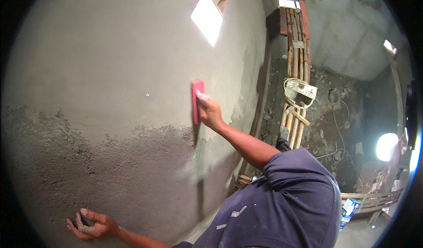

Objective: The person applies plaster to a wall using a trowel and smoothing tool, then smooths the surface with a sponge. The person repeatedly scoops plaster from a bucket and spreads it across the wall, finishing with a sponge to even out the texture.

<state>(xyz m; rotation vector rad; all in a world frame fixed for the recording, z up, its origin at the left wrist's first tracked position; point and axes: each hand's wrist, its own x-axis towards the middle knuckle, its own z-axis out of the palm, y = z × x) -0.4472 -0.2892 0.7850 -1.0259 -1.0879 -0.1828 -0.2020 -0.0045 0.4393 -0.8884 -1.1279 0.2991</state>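
My right hand (209, 112) is closed on a pink plastering float (197, 103), which stands upright against the grey plastered wall (110, 58). Low on the left, my left hand (99, 226) is cupped with its fingers curled around a dark grey lump (87, 220) that looks like wet mortar. That hand is close to the rough, darker plaster (110, 173) on the lower wall. Above a ragged edge the surface is smoother and lighter. The float is just above this edge, near its right end.
Bamboo poles (296, 63) form a narrow walkway on my right, above a rubble-strewn floor (324, 129). On them rest a bucket (288, 83) and a wooden-handled tool (299, 116). A bright diamond-shaped opening (207, 19) pierces the upper wall. A blue-and-white box (349, 208) is at lower right.
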